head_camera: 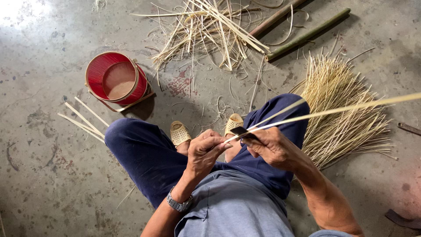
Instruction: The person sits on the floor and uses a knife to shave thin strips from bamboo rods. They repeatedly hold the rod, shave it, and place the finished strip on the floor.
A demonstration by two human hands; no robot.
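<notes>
Concrete floor (52,175), person seated, legs in blue trousers. Far left: loose pale strips (83,120), red round basket (115,80) upright behind them. Centre: left hand (205,151) pinched shut on near end of long bamboo strip (324,112). Right hand (267,147) closed round dark knife blade (242,131) set against strip, which splits and runs off to right edge. Right: fanned bundle of thin splints (340,112) on floor beside knee.
</notes>
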